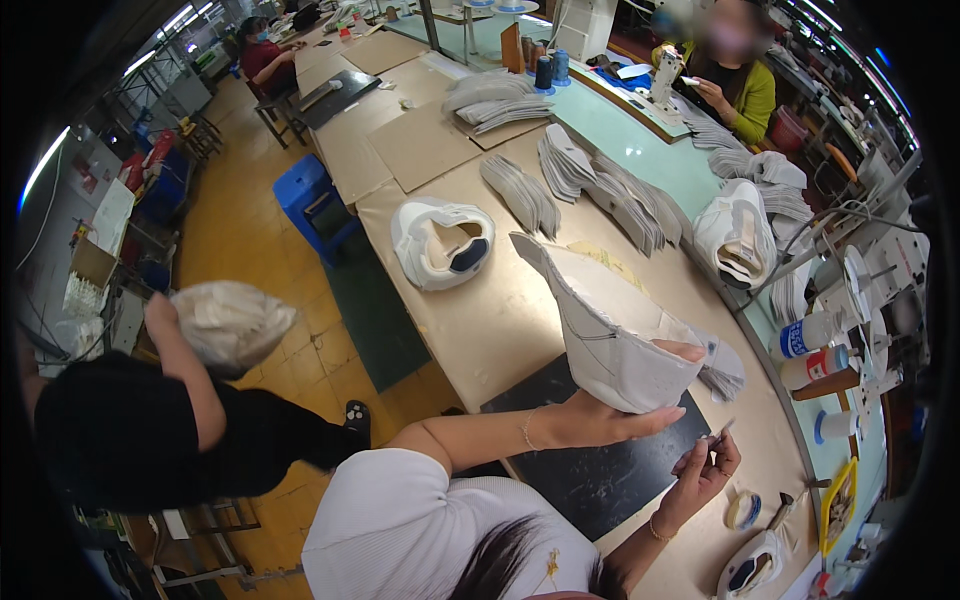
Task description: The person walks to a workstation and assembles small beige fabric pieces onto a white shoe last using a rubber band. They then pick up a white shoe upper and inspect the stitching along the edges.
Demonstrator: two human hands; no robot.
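A white shoe upper (620, 345) with a thin dark line on its side is held up over the table in my left hand (600, 418). The hand grips it from below, with fingertips showing through its opening. My right hand (708, 472) is closed beside it, pinching a slim thin thing (728, 428) whose kind I cannot make out. The right hand and the upper are apart. Beneath both lies a black mat (560, 500). Further away on the table stands another white shoe upper (440, 240) with a dark blue patch.
Stacks of grey shoe pieces (520, 195) line the far side of the table. A roll of tape (743, 510), a hammer (782, 510) and another upper (755, 565) lie at right. Bottles (805, 335) stand beyond. A person carrying a plastic bag (230, 325) passes at left; a blue stool (310, 200) stands there.
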